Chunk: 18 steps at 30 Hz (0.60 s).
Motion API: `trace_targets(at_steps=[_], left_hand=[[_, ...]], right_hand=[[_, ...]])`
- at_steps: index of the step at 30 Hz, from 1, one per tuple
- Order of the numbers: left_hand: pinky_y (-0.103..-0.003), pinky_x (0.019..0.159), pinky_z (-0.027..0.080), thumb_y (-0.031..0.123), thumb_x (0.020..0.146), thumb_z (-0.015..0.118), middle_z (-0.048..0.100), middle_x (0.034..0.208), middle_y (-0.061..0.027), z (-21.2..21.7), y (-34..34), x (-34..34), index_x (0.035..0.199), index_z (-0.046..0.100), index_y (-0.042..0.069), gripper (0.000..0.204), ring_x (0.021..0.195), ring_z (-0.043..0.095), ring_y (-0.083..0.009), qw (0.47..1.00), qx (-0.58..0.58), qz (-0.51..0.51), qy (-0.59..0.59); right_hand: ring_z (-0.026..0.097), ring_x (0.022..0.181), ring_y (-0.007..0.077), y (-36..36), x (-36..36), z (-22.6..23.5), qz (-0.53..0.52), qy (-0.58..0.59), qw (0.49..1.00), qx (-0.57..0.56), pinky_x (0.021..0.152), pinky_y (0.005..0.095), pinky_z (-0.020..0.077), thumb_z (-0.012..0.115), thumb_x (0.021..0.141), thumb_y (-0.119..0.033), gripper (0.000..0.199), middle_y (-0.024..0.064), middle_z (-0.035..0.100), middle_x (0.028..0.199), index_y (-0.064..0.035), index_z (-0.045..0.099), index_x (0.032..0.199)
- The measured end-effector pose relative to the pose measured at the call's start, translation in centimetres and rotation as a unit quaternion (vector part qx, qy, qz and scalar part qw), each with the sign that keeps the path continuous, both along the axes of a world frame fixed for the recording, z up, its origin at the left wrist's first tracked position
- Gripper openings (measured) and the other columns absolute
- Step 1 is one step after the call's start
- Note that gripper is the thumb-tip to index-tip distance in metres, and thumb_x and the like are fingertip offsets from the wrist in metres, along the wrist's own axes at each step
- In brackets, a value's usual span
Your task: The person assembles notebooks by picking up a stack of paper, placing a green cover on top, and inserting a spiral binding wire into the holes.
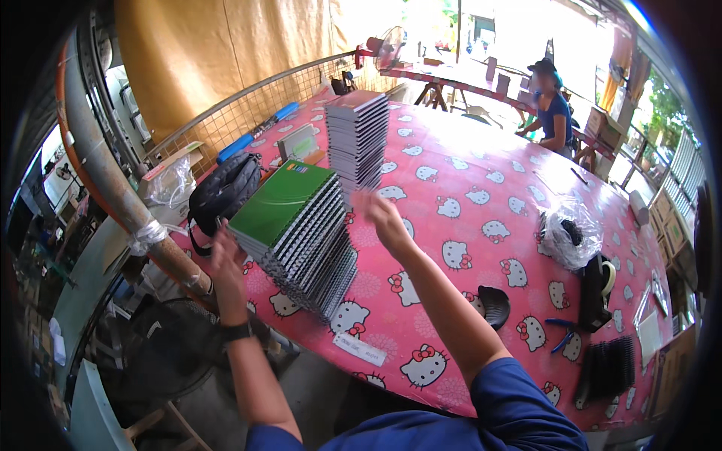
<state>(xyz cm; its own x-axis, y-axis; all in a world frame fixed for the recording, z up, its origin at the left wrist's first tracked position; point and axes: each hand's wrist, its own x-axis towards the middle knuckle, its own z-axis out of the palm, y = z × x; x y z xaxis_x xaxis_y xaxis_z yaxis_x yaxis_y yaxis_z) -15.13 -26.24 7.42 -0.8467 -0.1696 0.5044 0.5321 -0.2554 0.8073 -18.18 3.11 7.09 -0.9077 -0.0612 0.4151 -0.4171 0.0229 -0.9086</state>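
A tall stack of spiral-bound notebooks with a green cover on top stands near the left edge of the table. Its dark wire bindings face me, and the pile leans a little. My left hand is raised close beside the stack's left side, open, with the fingers pointing up. On the other side, my right hand is held off the stack's right edge, its fingers stretched out and blurred by motion. Nothing shows in either hand. Behind stands a second stack of notebooks with a reddish-brown top cover.
A pink patterned cloth covers the table. A black bag lies left of the stacks. At right are a plastic bag, a tape dispenser, blue-handled pliers and black binding coils. A person sits at the far side.
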Motion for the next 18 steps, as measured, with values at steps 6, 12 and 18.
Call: trace_targets(at_steps=[6,12,18], left_hand=[[-0.039,0.088,0.045,0.012,0.074,0.066,0.062,0.106,-0.0102,-11.1,-2.6,2.3,0.119,0.051,0.003,0.048,0.100,0.058,-0.0278,0.857,-0.472,-0.101,-0.180],[-0.045,0.068,0.045,0.030,0.070,0.066,0.058,0.065,-0.0073,-15.3,-2.0,-0.9,0.062,0.061,0.013,0.019,0.071,0.058,-0.0295,0.498,-0.781,0.162,0.341],[-0.054,0.080,0.042,0.026,0.070,0.061,0.058,0.062,-0.0078,-21.9,-6.6,-3.0,0.059,0.061,0.012,0.018,0.071,0.058,-0.0295,0.527,-0.773,0.201,0.290]], right_hand=[[0.053,0.101,0.0280,1.1,1.4,-10.6,0.073,-0.064,0.939,0.331,0.093,0.0374,0.0439,0.065,0.061,0.003,0.070,0.0113,0.061,0.106,-0.0058,0.045,0.128],[0.063,0.087,0.0293,1.1,1.0,-11.3,0.055,-0.059,0.952,0.295,0.073,0.0387,0.0523,0.061,0.064,0.005,0.046,0.0165,0.063,0.095,-0.0052,0.057,0.108],[0.054,0.095,0.0308,0.6,0.4,-11.8,0.023,0.037,0.960,0.278,0.082,0.0387,0.0472,0.063,0.066,0.002,0.041,0.0098,0.061,0.097,-0.0072,0.057,0.105]])
